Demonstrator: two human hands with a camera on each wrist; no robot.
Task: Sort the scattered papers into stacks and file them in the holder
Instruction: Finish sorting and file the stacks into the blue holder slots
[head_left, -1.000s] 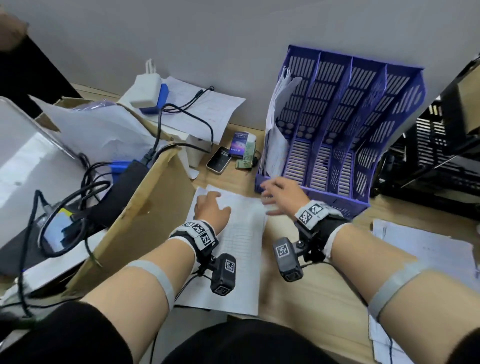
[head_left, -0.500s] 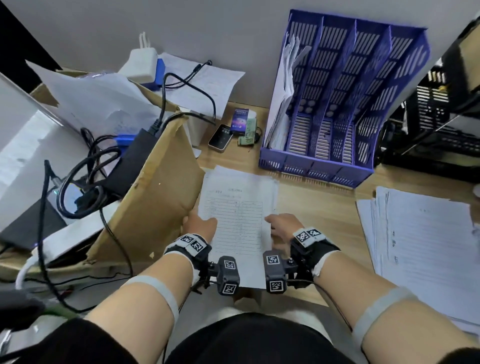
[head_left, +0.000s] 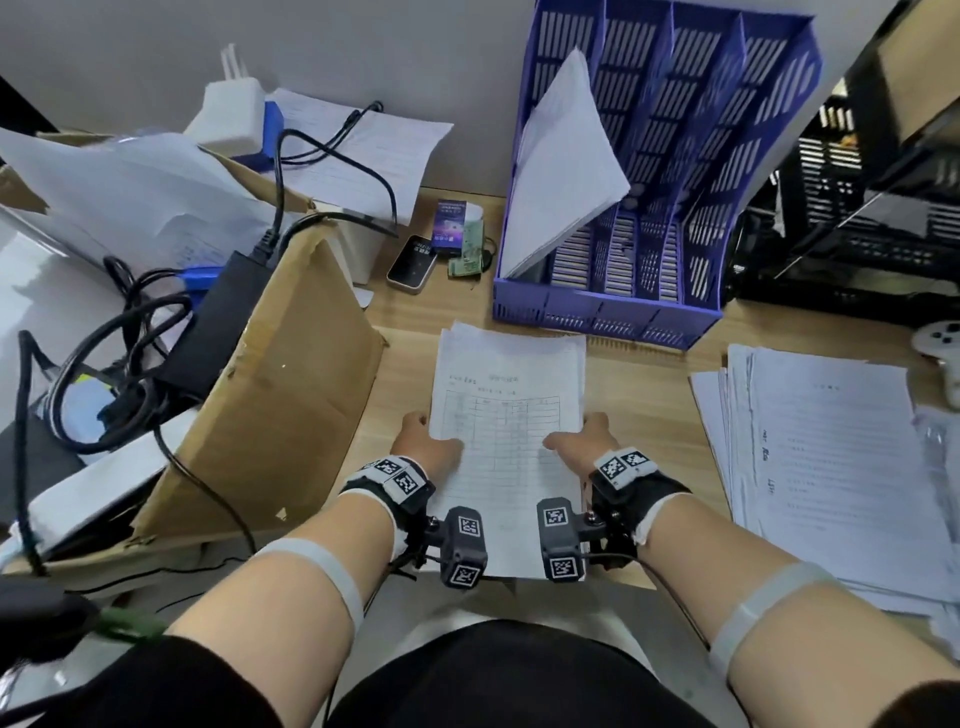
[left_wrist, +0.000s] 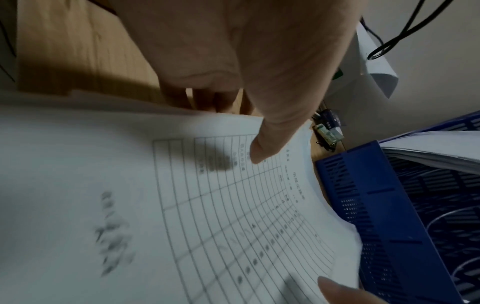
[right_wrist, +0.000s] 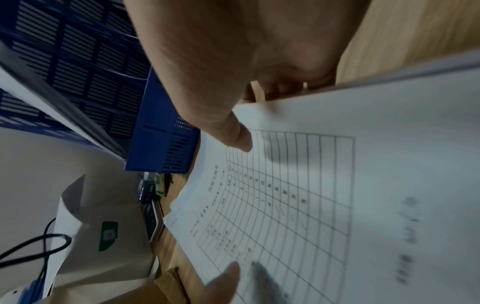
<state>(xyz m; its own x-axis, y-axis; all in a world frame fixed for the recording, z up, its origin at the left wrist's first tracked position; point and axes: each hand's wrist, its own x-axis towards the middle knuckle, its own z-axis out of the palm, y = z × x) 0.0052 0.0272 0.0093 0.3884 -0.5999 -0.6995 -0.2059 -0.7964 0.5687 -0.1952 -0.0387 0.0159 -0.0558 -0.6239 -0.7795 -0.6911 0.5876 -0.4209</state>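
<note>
both hands hold one thin stack of forms (head_left: 506, 415) by its long edges over the wooden desk (head_left: 649, 415), just in front of the blue holder (head_left: 670, 171). the left hand (head_left: 426, 447) pinches the left edge, thumb on top (fingers under, seemingly lifting it a little); the right hand (head_left: 576, 441) grips the right edge likewise. a filed sheaf (head_left: 561, 166) leans in the holder's leftmost slot. another paper pile (head_left: 831, 467) lies to the right.

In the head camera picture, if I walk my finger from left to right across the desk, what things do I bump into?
Brown cardboard box → left hand → white printed form sheets held in both hands → right hand → flat pile of white papers.
</note>
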